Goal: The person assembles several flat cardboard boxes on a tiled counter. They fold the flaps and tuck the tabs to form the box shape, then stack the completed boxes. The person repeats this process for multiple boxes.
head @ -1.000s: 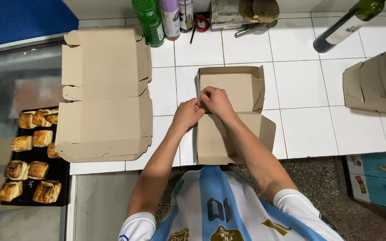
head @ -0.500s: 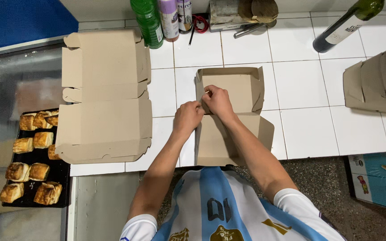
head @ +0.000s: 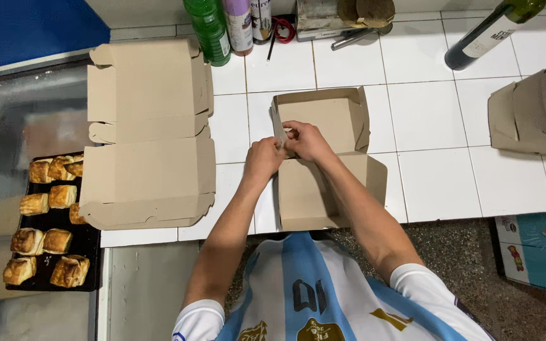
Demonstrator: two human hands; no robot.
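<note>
A brown cardboard box [head: 333, 117] lies open on the white tiled counter [head: 424, 113], its far half folded up into walls and its near half [head: 304, 196] lying flat toward me. My left hand [head: 263, 158] and my right hand [head: 304, 140] meet at the box's left wall, near the hinge. Both pinch the cardboard flap at that corner. My forearms reach across the flat near half.
A larger flat unfolded box [head: 150, 132] lies to the left. Beside it a black tray [head: 48, 227] holds several baked pastries. Bottles [head: 210, 28] stand at the counter's back, a dark bottle [head: 485, 35] lies at the right, and stacked folded boxes [head: 538, 110] sit at the far right.
Both hands have shifted slightly left along the box's fold to the left wall corner; the box's left flap now stands up more.
</note>
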